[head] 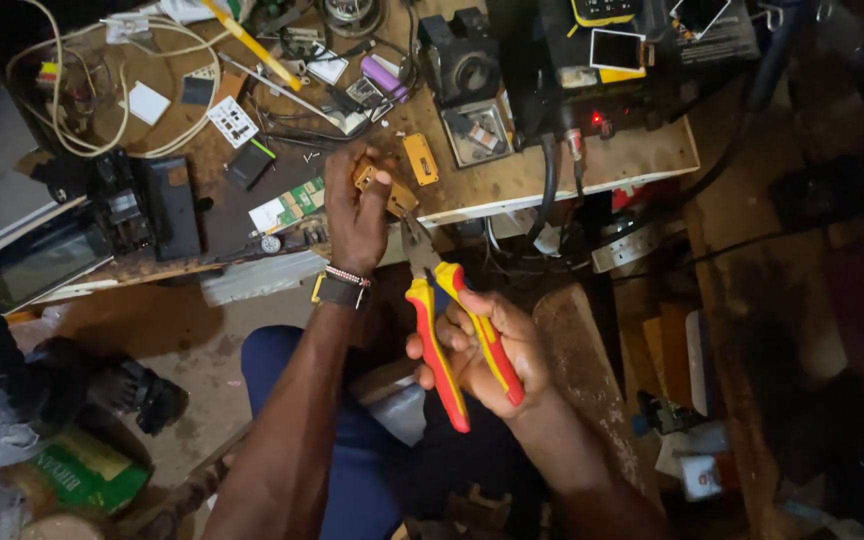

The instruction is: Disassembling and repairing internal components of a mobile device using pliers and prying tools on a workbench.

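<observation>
Nearest, in the lower middle of the frame, the right hand (482, 350) is wrapped around the red-and-yellow handles of a pair of pliers (449, 330), fingers curled between and around the two grips, which stand a little apart. The pliers' metal nose points up and to the left and meets a small yellow-brown component (384, 186) just above the frame's centre. That piece is pinched in the left hand (357, 215), thumb on top and fingers closed behind it; a beaded bracelet and a watch sit on that wrist. Whether the nose has bitten into the part or only touches it is too small to tell.

As a judgement, the work is mid-way: the part is off the bench and gripped at both ends, but nothing shows it bent, cut or freed yet.

Beyond, the wooden workbench (512, 180) fills the upper frame, crowded with white cables (72, 100), small circuit boards and a black power unit (592, 90) showing a red light.
</observation>
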